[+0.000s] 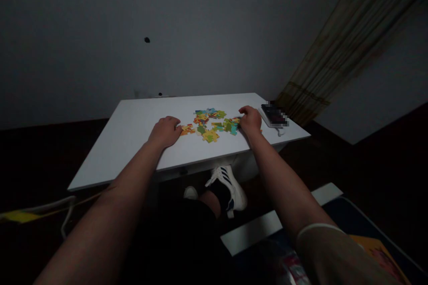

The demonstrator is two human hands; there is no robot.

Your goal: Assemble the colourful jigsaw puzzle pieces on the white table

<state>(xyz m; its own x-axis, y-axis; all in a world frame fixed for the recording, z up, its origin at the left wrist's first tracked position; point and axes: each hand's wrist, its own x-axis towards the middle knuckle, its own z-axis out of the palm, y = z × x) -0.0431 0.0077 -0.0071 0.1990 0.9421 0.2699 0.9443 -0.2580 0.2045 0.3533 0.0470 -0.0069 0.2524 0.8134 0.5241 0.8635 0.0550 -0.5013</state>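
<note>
Colourful jigsaw puzzle pieces (210,136) lie in a loose ring on a white table (127,142), some of them joined or overlapping. My left hand (166,131) rests on the tabletop to their left, palm down with fingers loosely bent, its fingertips beside an orange puzzle piece (187,129). On the right side, my right hand (250,120) is over the table with bent fingers, one reaching out to the left. It borders green and teal pieces (231,126) and covers part of them. No piece shows clearly in either hand's grip.
A dark-screened device (274,115), partly pixelated, lies at the table's right end with a white cord (280,132). The wall (214,31) stands behind the table, and a curtain (321,62) hangs at right. A white shoe (234,189) is below the table's front edge.
</note>
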